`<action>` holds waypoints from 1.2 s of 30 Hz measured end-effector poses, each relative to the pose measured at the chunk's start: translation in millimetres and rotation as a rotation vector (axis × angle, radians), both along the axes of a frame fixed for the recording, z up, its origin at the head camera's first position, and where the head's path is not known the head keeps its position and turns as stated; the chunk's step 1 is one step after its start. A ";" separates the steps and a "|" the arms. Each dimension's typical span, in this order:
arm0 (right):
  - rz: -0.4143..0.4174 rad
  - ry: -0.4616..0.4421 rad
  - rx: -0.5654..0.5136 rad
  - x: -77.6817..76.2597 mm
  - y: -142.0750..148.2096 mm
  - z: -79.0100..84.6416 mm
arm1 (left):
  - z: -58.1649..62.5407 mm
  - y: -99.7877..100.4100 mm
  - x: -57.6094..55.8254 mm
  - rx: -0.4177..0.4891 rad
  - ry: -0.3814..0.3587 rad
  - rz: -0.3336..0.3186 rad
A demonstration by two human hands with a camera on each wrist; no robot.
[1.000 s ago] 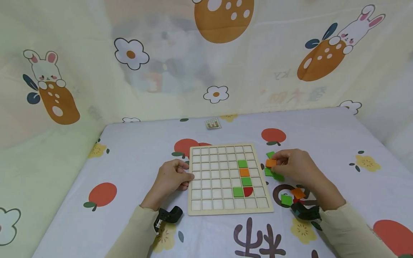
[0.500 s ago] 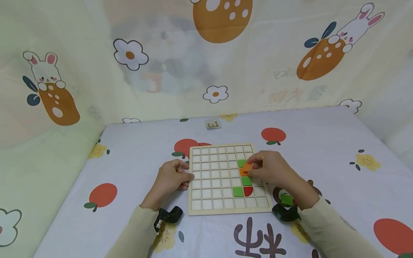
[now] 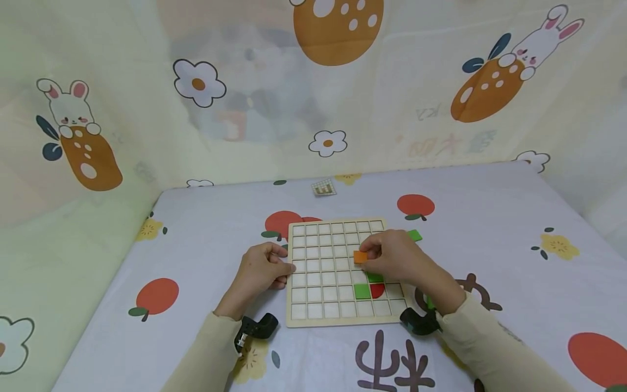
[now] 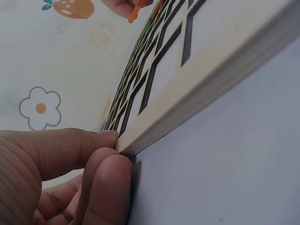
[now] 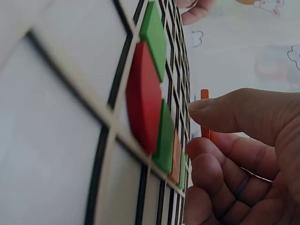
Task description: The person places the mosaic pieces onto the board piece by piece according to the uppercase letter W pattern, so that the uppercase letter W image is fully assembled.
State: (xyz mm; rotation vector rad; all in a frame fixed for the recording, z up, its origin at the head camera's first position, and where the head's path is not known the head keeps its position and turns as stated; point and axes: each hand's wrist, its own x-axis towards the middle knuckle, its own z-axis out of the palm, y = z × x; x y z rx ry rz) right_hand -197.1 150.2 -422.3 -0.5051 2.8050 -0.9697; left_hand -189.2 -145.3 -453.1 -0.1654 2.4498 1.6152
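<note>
A square wooden grid board (image 3: 325, 316) lies on the cloth. My left hand (image 3: 259, 272) pinches its left edge, and in the left wrist view the fingertips (image 4: 110, 180) sit right at the frame's corner. Between thumb and fingers, my right hand (image 3: 397, 256) holds an orange square tile (image 3: 360, 257) over the board's right-hand part. In the right wrist view that tile (image 5: 205, 96) stands out edge-on past the thumb. Set in the cells are a red round-cornered tile (image 3: 377, 291), a green tile (image 3: 362, 292) beside it, and a column of green and orange tiles, partly hidden by the right hand.
A loose green tile (image 3: 415, 235) shows beyond the right hand; other loose tiles there are mostly covered by the hand and wrist. A small card with a printed grid (image 3: 324, 188) lies at the table's back. Patterned cloth hangs behind.
My right hand has picked the orange tile from the loose tiles at the right and carried it left over the board. My left hand has stayed at the board's edge.
</note>
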 end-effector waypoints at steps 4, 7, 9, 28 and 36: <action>0.023 -0.011 0.011 -1.2 -6.3 1.2 | 0.2 -0.4 -0.2 0.011 -0.001 0.000; 0.039 -0.018 0.019 -2.1 -10.3 1.1 | 0.3 -0.7 -0.1 0.017 -0.003 -0.001; 0.044 -0.028 0.021 -2.5 -12.7 1.0 | 0.4 -0.7 0.1 0.018 -0.004 -0.001; 0.055 -0.080 0.034 -4.1 -32.0 2.9 | -1.4 -0.9 -1.3 0.016 -0.010 0.001; 0.046 -0.094 0.058 -3.8 -34.1 1.3 | -1.6 0.3 -0.3 0.007 -0.007 -0.004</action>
